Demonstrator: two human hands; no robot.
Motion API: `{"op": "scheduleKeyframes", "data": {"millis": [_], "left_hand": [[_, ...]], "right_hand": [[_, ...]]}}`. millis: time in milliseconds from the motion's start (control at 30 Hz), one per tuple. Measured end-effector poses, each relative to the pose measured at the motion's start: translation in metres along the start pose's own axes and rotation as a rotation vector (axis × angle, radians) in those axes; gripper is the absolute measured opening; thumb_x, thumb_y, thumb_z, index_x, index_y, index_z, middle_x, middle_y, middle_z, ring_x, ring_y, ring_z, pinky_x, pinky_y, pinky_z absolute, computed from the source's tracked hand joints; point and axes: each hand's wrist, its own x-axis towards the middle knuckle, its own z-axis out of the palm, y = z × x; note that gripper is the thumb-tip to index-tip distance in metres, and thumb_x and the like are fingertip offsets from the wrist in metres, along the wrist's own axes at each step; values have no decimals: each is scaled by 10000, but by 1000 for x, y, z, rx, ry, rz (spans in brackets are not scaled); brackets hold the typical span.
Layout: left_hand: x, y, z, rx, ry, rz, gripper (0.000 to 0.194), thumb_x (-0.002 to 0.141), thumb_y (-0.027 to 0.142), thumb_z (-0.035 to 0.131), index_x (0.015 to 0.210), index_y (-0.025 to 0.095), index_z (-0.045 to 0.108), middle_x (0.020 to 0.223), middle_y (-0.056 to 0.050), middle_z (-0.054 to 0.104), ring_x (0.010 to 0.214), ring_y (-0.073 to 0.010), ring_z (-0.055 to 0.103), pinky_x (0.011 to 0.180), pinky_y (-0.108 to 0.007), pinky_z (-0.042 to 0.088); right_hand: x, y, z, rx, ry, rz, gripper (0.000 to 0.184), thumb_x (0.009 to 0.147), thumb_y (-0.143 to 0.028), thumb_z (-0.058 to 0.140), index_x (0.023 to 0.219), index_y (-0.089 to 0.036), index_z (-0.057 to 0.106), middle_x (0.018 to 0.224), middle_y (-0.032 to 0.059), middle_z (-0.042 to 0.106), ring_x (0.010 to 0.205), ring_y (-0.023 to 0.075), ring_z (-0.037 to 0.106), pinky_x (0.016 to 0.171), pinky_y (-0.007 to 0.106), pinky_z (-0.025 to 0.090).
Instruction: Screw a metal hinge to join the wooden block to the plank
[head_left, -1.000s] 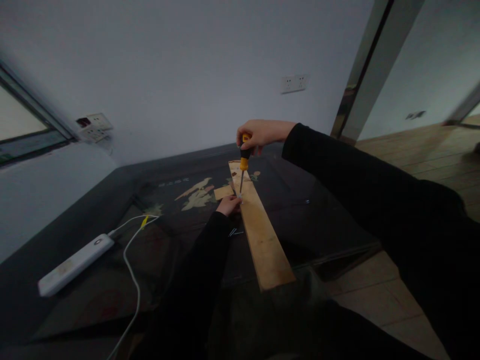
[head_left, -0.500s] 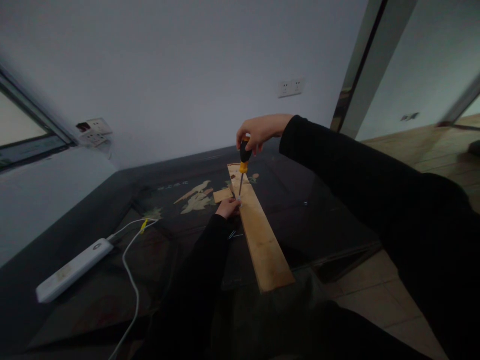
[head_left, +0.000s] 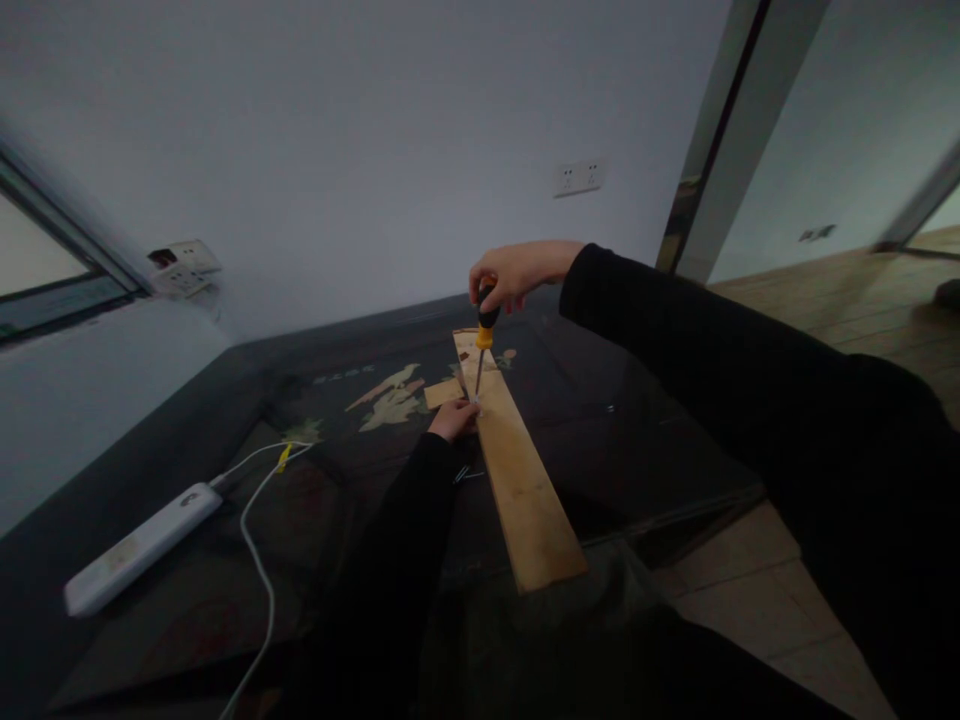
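Observation:
My right hand (head_left: 510, 272) grips the black and yellow handle of a screwdriver (head_left: 485, 335) from above. The shaft points almost straight down, its tip over a long wooden board (head_left: 521, 480) near the board's left edge. At that tip, my left hand (head_left: 454, 418) pinches a small pale piece against the board; its kind is too small to make out. Beside the left fingers lies a short wooden piece (head_left: 442, 393), partly under or against the long board. A few thin metal pieces (head_left: 466, 475), like screws or nails, rest on the dark tabletop just below the left hand.
The dark glossy table (head_left: 637, 450) carries an inlaid bird and flower picture (head_left: 391, 398). A white power strip (head_left: 142, 548) with its cable (head_left: 259, 560) lies on the left. Behind stands a wall with a socket (head_left: 577, 177).
The right hand and screwdriver sit slightly lower in the view, with a small change in the hand's turn. The whole view has shifted a little; the left hand keeps its place at the board.

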Motion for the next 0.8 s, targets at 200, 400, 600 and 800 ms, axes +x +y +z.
{"op": "scheduleKeyframes", "data": {"millis": [200, 400, 600, 800], "left_hand": [[2, -2, -1, 9, 5, -7, 90, 764, 128, 663, 683, 122, 625, 634, -34, 654, 561, -108, 606, 542, -195, 499], [0, -1, -1, 16, 11, 1, 87, 744, 139, 697, 693, 119, 629, 638, -33, 646, 559, -105, 601, 531, -190, 486], [-2, 0, 1, 2, 7, -2, 106, 724, 133, 715, 687, 120, 617, 631, -28, 640, 557, -102, 598, 544, -193, 490], [3, -3, -1, 6, 4, 0, 121, 744, 145, 704, 673, 117, 609, 594, -18, 621, 496, -86, 568, 513, -189, 476]], "right_hand": [[5, -2, 11, -243, 174, 23, 415, 888, -451, 546, 1080, -112, 688, 894, 122, 701, 761, 186, 653, 677, 303, 475], [4, -4, 13, -243, 277, 84, 531, 839, -552, 573, 1089, -97, 685, 927, 156, 695, 848, 244, 653, 703, 341, 480], [1, -3, 1, -74, 50, -21, 406, 807, -420, 672, 1099, -137, 681, 832, 66, 697, 707, 161, 648, 665, 295, 482], [2, -11, 20, -344, 383, 94, 513, 907, -507, 483, 1076, -70, 691, 958, 192, 686, 914, 272, 637, 728, 357, 460]]}}
